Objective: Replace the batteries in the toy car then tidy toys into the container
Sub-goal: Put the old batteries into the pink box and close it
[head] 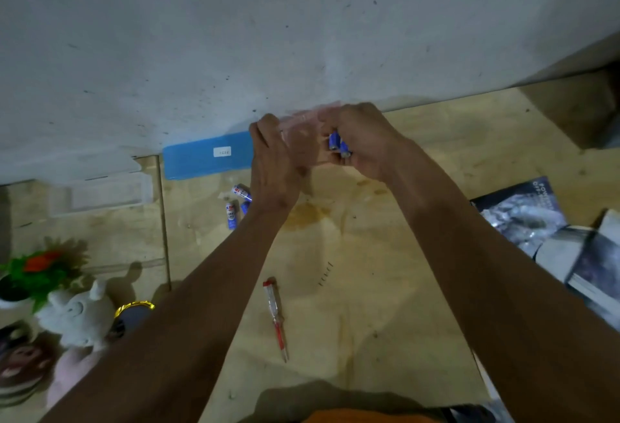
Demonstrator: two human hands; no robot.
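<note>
My right hand (362, 140) is closed around two blue batteries (339, 145), held above the wooden table (369, 254) near the wall. My left hand (271, 154) grips a clear, blurred piece of plastic packaging (302, 134) that stretches between both hands. Three loose blue-and-white batteries (236, 202) lie on the table just left of my left wrist. A red-handled screwdriver (275, 317) lies nearer to me, between my forearms. No toy car can be made out.
A blue lid (204, 157) lies against the wall. A clear plastic container (107, 192) sits at the left. A grey plush toy (80, 315), a green and orange toy (43, 268) and other toys crowd the lower left. Books (553, 231) lie at right.
</note>
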